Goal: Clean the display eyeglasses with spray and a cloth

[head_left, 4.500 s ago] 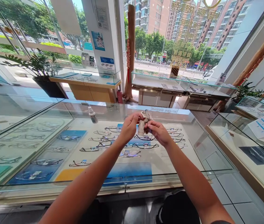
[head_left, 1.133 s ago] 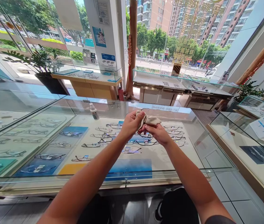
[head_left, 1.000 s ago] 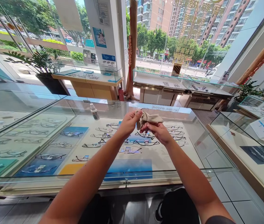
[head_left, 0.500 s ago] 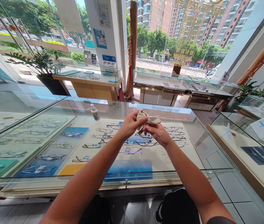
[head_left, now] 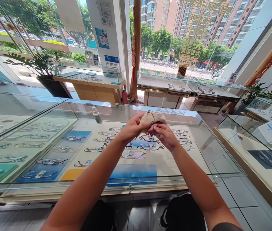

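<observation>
I have the left hand (head_left: 134,128) pinching a bunched beige cloth (head_left: 158,117) around dark thin-rimmed glasses (head_left: 153,118), held above the glass tabletop (head_left: 116,113). The right hand (head_left: 166,136), close beside it, pinches low on the glasses; I can't tell which part. To the left, apart from both, 1 spray bottle (head_left: 97,116) stands upright. Under the glass I see rows of spectacle frames (head_left: 150,147) and 1 yellow sheet (head_left: 72,175).

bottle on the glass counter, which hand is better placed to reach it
Likely the left hand: it is nearer the bottle, which stands on that side; the right hand is farther across. The left grips the beige cloth, so it might need to let go first.
</observation>
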`<state>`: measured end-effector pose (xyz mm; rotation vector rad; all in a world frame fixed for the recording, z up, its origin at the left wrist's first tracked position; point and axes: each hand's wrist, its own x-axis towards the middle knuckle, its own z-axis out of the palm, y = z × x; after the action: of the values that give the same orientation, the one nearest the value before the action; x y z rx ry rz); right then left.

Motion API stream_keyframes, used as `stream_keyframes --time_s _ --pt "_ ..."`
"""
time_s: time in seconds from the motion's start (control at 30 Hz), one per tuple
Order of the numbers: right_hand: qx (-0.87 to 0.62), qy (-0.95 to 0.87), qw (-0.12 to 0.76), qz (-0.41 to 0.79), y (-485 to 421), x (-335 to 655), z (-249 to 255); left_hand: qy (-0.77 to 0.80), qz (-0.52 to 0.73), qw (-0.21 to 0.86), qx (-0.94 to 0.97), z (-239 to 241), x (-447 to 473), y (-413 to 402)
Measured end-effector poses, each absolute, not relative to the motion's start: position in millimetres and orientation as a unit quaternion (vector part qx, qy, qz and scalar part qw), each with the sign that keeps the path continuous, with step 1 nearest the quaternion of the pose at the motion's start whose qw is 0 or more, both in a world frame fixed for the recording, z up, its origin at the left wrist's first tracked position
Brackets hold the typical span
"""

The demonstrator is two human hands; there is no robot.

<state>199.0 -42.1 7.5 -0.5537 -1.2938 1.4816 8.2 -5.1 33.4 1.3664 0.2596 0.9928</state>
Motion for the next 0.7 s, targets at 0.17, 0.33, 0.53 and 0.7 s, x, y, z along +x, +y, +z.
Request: stream_keyframes --time_s 0.17,0.33,0.53,0.7 --pt "-0.244 -0.549 0.522 0.606 -39 192 -3 0.164 0.486 0.626 0.587 26 20 -11" --pt "-0.272 -0.551 0.526 0.588 -36 191 -8 0.218 0.533 0.592 0.564 21 25 -8" --pt "-0.259 -0.541 0.526 0.603 -40 200 6 0.149 0.457 0.658 0.58 26 13 -1" --pt "-0.251 -0.545 0.517 0.611 -43 200 11 0.136 0.432 0.681 0.575 28 10 -4"
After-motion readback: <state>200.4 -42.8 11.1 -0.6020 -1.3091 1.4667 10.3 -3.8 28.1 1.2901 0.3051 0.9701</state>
